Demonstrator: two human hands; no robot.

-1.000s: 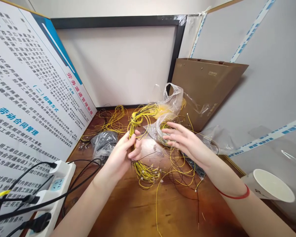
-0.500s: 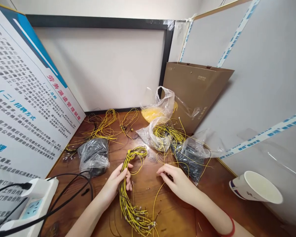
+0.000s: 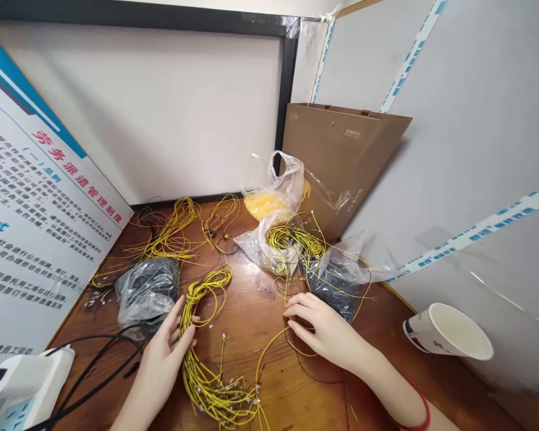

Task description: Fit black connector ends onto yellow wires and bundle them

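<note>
A bundle of thin yellow-and-black wires [image 3: 196,371] with small pale connector ends runs down the middle-left of the table, looped near its top. My left hand [image 3: 164,347] is loosely around the upper part of this bundle, the thumb in front and fingertips showing past its right side. To the right, my right hand [image 3: 318,326] is low over the table with its fingers apart and slightly bent. A single yellow wire [image 3: 266,348] leads from the bundle's loose ends to beneath its fingertips. Beyond that hand lie more coiled yellow wires [image 3: 303,238] on a clear plastic bag.
Plastic bags of dark parts lie at left [image 3: 148,287] and right [image 3: 336,290]. Behind are loose yellow wires [image 3: 179,224], a bag with yellow contents [image 3: 265,203] and a brown paper bag [image 3: 336,155]. A paper cup [image 3: 449,332] stands right; a power strip [image 3: 49,383] lies left.
My left hand and the wire bundle have shifted left, and its grasp looks looser. My right hand's fingers have spread from a closer, pinched pose. The view has turned slightly right.
</note>
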